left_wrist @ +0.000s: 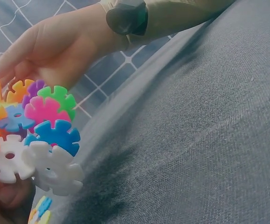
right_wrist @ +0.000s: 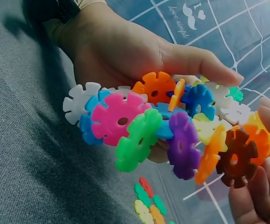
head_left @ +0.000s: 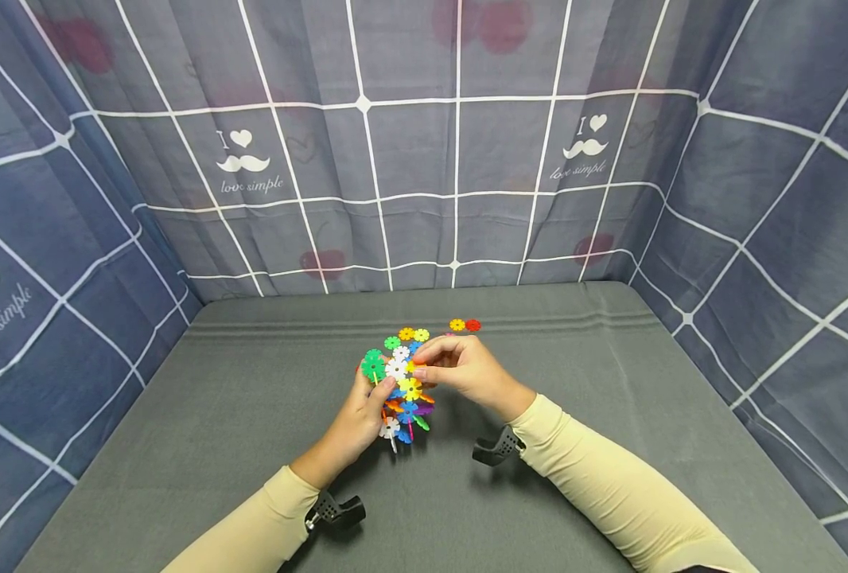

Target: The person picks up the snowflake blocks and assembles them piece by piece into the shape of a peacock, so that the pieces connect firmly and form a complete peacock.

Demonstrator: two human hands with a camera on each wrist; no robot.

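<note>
My left hand (head_left: 359, 410) holds a cluster of interlocked snowflake discs (head_left: 397, 368), with the thumb lying over its near face. In the right wrist view the cluster shows white, blue, pink, green (right_wrist: 139, 142), purple (right_wrist: 183, 145) and brown discs joined at their slots. At its right side my right hand (head_left: 470, 372) pinches a yellow-orange disc (right_wrist: 260, 137) between thumb and fingertips. This disc touches the cluster; whether it is slotted in cannot be told. In the left wrist view, white discs (left_wrist: 55, 170) hang at the cluster's lower end.
On the grey cloth table (head_left: 574, 477), beyond the hands, lie loose discs, among them a red disc (head_left: 472, 325), a yellow-orange disc (head_left: 456, 325) and a green disc (head_left: 392, 342). A checked curtain (head_left: 410, 159) stands behind the table and along both sides.
</note>
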